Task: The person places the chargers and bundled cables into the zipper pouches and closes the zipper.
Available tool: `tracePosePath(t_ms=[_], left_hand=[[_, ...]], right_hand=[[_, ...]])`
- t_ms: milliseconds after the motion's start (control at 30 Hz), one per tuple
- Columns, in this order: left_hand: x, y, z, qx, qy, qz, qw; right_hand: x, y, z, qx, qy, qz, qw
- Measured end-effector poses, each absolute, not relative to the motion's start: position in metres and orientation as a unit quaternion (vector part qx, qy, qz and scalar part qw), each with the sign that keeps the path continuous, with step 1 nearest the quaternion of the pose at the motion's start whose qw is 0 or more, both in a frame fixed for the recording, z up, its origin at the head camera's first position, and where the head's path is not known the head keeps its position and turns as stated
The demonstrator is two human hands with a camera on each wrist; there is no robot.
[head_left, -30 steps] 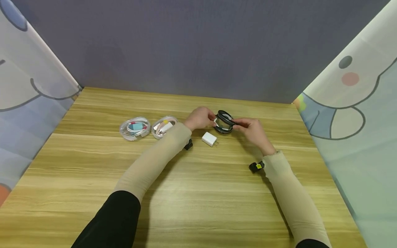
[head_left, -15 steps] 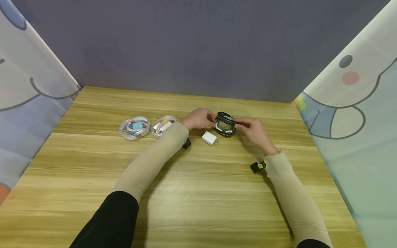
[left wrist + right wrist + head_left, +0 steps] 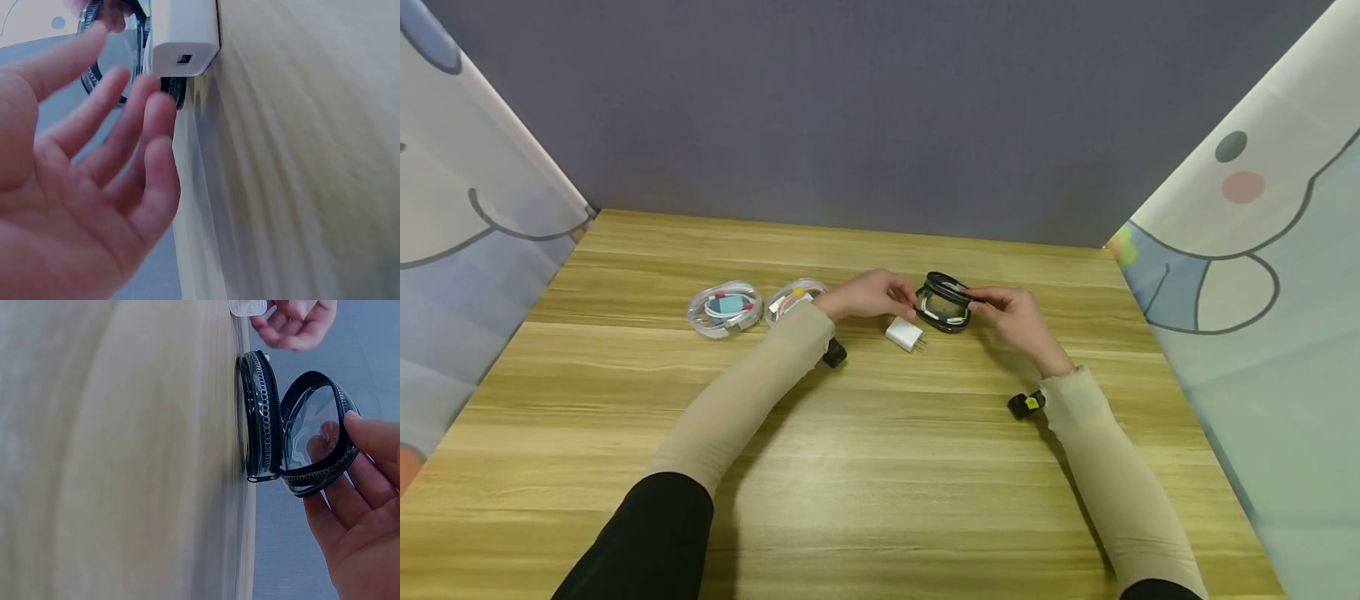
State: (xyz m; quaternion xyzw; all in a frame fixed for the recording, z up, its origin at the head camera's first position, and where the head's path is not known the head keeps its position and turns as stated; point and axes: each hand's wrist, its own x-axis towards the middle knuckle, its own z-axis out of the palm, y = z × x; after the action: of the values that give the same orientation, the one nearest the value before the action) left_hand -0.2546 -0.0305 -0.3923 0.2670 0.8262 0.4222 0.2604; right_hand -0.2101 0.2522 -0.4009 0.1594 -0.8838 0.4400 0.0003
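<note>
A round clear zip pouch [image 3: 256, 419] with black trim stands open near the back of the table. My right hand [image 3: 1011, 315] pinches its raised lid [image 3: 347, 447] between thumb and fingers; the lower half rests on the tabletop. To the left, my left hand [image 3: 872, 293] hovers with loosely bent fingers and holds nothing. Just below its fingertips lies a white charger plug [image 3: 905, 332], prongs pointing right. In the left wrist view the charger plug [image 3: 185, 37] shows its USB port, close to the fingers; whether they touch I cannot tell.
Two round clear cases lie left of the hands. The far left case [image 3: 702, 321] holds a cable with blue and red parts. Beside it, the other case [image 3: 778, 310] holds white pieces and is partly behind the left wrist. A grey panel [image 3: 850, 117] rises behind the table.
My left hand has let go of the pouch's left edge and moved left and down toward the charger plug. The right hand keeps its pinch on the pouch with little movement.
</note>
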Motion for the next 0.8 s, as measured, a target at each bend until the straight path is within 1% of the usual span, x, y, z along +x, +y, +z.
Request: tracePosePath(t_ms=[100, 267, 533, 800], left_hand=[[-0.251, -0.039, -0.393, 0.29, 0.809, 0.426, 0.283], [-0.247, -0.049, -0.398, 0.302, 0.801, 0.422, 0.298], [-0.245, -0.052, -0.402, 0.29, 0.814, 0.404, 0.3], [-0.246, -0.051, -0.406, 0.282, 0.823, 0.398, 0.289]], right_hand=[[-0.21, 0.253, -0.402, 0.162, -0.88, 0.447, 0.001], [-0.208, 0.255, -0.402, 0.161, -0.879, 0.448, -0.007], [-0.205, 0.255, -0.4, 0.152, -0.881, 0.448, -0.02], [-0.206, 0.255, -0.403, 0.151, -0.876, 0.458, -0.019]])
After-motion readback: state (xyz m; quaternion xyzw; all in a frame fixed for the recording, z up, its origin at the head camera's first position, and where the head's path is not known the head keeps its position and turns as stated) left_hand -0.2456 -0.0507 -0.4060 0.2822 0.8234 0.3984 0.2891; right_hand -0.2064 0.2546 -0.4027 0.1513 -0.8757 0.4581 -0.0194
